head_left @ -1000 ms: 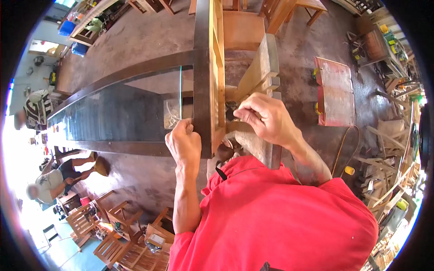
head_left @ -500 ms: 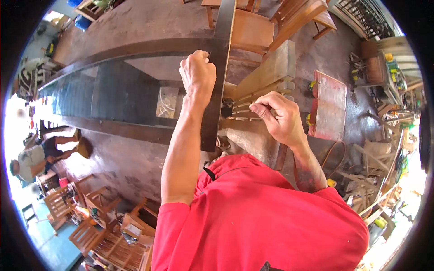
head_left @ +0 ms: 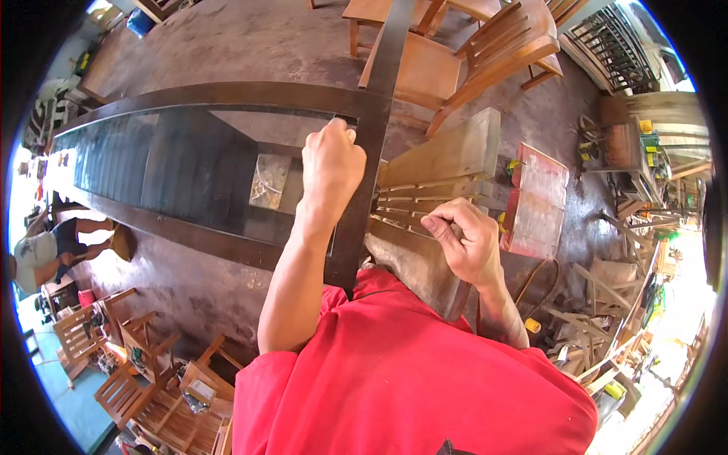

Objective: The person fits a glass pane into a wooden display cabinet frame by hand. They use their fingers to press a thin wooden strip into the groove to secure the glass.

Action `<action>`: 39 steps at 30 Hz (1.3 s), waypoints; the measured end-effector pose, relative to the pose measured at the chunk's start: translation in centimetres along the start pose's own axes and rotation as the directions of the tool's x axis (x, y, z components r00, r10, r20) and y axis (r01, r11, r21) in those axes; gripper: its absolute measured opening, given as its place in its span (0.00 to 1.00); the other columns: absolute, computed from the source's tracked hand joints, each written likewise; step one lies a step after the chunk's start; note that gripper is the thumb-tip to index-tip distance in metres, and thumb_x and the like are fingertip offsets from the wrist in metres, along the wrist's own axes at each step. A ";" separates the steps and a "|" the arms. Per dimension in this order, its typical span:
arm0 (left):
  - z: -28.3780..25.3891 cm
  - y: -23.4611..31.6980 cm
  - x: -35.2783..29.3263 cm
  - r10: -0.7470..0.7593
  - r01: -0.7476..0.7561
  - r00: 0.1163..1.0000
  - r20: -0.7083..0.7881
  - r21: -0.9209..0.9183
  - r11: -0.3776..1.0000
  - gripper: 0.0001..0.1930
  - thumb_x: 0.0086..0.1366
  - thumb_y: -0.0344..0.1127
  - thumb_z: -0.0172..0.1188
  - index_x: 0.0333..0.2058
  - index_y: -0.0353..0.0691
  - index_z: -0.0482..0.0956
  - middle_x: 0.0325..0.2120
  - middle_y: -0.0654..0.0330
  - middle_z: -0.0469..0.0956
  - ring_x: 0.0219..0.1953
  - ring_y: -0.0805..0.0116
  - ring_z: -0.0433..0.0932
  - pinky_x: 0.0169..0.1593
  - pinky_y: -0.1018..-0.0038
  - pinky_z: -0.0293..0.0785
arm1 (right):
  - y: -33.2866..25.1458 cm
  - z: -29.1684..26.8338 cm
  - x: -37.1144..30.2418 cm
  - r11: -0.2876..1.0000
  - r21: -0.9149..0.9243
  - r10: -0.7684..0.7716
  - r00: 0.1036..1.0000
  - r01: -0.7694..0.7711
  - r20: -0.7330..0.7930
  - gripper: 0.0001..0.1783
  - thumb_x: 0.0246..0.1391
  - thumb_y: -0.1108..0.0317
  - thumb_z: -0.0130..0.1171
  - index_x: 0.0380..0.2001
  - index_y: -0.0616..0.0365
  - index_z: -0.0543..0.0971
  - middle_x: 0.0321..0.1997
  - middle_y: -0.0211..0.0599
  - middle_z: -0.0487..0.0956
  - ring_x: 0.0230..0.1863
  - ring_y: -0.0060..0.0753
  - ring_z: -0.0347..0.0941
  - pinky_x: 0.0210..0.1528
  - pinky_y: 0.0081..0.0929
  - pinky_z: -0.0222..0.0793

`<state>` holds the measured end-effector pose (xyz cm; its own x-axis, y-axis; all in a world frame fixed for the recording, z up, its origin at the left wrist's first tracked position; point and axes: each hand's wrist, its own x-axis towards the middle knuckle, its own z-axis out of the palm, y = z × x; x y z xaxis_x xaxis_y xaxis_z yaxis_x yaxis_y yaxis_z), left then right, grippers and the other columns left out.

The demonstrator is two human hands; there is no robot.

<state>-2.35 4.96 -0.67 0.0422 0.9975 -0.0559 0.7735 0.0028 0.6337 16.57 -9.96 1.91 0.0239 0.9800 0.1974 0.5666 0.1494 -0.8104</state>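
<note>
Head view: left hand (head_left: 331,163) fisted against the dark wood frame (head_left: 364,182) w/ smth maybe pinched (can't tell), right hand (head_left: 466,243) just right of that grip, fingers curled over loose wood slats (head_left: 413,205) — risk: slats slide off if nudged.

Bright daylight, blown-out edges, fisheye bending

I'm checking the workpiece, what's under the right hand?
The right hand rests on pale wooden slats beside the dark frame. The slats run under its palm; whether the fingers pinch anything is hidden.
</note>
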 end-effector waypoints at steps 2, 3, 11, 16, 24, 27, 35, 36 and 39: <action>0.1 0.0 0.5 -0.012 0.012 1.000 -0.006 0.012 1.000 0.10 0.67 0.32 0.58 0.41 0.36 0.86 0.37 0.41 0.83 0.43 0.39 0.83 0.48 0.54 0.77 | -0.2 -0.2 0.2 1.000 0.010 0.006 1.000 -0.006 0.016 0.08 0.57 0.69 0.71 0.32 0.61 0.83 0.31 0.36 0.83 0.30 0.31 0.77 0.33 0.26 0.71; 0.3 -0.2 0.4 -0.032 0.032 0.999 -0.018 0.029 0.999 0.10 0.67 0.33 0.58 0.40 0.37 0.86 0.36 0.41 0.83 0.42 0.40 0.83 0.48 0.54 0.77 | -0.1 -0.3 0.4 1.000 0.016 0.008 1.000 -0.009 0.017 0.08 0.57 0.69 0.71 0.32 0.61 0.83 0.31 0.36 0.83 0.30 0.31 0.77 0.33 0.26 0.71; -0.4 -1.9 -4.1 0.149 -0.148 0.989 0.002 0.127 0.981 0.08 0.53 0.24 0.58 0.33 0.32 0.80 0.30 0.39 0.82 0.38 0.37 0.82 0.43 0.50 0.77 | 0.6 -0.5 0.3 0.997 0.072 -0.038 0.999 0.037 0.015 0.07 0.57 0.70 0.71 0.33 0.61 0.83 0.32 0.37 0.83 0.31 0.32 0.78 0.33 0.26 0.71; -1.7 -1.9 -10.2 -0.080 0.082 0.996 -0.024 0.091 0.992 0.11 0.59 0.21 0.58 0.39 0.35 0.84 0.35 0.41 0.83 0.41 0.41 0.83 0.47 0.53 0.76 | 0.6 -0.6 0.5 0.993 0.093 -0.072 0.997 0.068 0.040 0.06 0.55 0.72 0.71 0.33 0.60 0.82 0.30 0.40 0.82 0.31 0.42 0.79 0.32 0.34 0.74; -1.3 -1.6 -6.9 -0.032 0.025 0.997 0.072 0.101 0.995 0.16 0.52 0.25 0.60 0.42 0.31 0.83 0.37 0.42 0.83 0.43 0.41 0.82 0.49 0.54 0.77 | 0.5 -0.3 0.3 0.993 0.062 -0.103 0.994 0.100 0.045 0.06 0.58 0.70 0.70 0.33 0.61 0.82 0.31 0.37 0.83 0.30 0.32 0.78 0.33 0.26 0.72; 0.1 -0.6 -3.2 0.060 -0.058 0.992 -0.110 0.021 0.998 0.13 0.54 0.25 0.58 0.38 0.30 0.84 0.34 0.36 0.81 0.42 0.36 0.81 0.48 0.52 0.76 | -0.2 -0.3 0.6 0.994 0.055 -0.095 0.993 0.091 0.076 0.07 0.58 0.70 0.70 0.32 0.61 0.82 0.30 0.36 0.82 0.29 0.31 0.77 0.32 0.26 0.70; -0.3 -1.1 -4.7 0.102 -0.100 0.995 -0.010 0.093 0.991 0.05 0.56 0.27 0.61 0.30 0.31 0.80 0.31 0.37 0.82 0.37 0.36 0.83 0.44 0.51 0.80 | 0.2 -0.1 0.3 0.996 -0.012 -0.087 0.994 0.088 0.061 0.06 0.58 0.71 0.69 0.33 0.62 0.82 0.30 0.39 0.81 0.27 0.33 0.78 0.29 0.26 0.72; -0.6 -1.8 -6.2 0.069 -0.073 0.997 0.039 0.116 0.991 0.06 0.55 0.26 0.61 0.32 0.31 0.80 0.32 0.39 0.83 0.37 0.37 0.83 0.43 0.51 0.80 | 0.0 -0.2 0.3 0.996 -0.015 -0.087 0.994 0.088 0.060 0.06 0.58 0.71 0.69 0.33 0.62 0.82 0.30 0.39 0.81 0.27 0.33 0.78 0.29 0.26 0.72; -0.5 -2.7 -8.7 -0.091 0.090 0.996 -0.013 -0.053 0.995 0.16 0.51 0.24 0.58 0.41 0.31 0.84 0.37 0.41 0.84 0.41 0.41 0.83 0.49 0.55 0.79 | -0.3 -0.3 0.2 0.999 -0.009 -0.035 0.997 0.036 0.076 0.06 0.58 0.71 0.69 0.33 0.62 0.82 0.30 0.39 0.81 0.27 0.33 0.78 0.29 0.27 0.72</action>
<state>-5.12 -3.66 -1.45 -0.0367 0.9940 -0.1028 0.7393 0.0962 0.6665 16.64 -9.81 2.39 -0.0584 0.9813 0.1833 0.5742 0.1832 -0.7979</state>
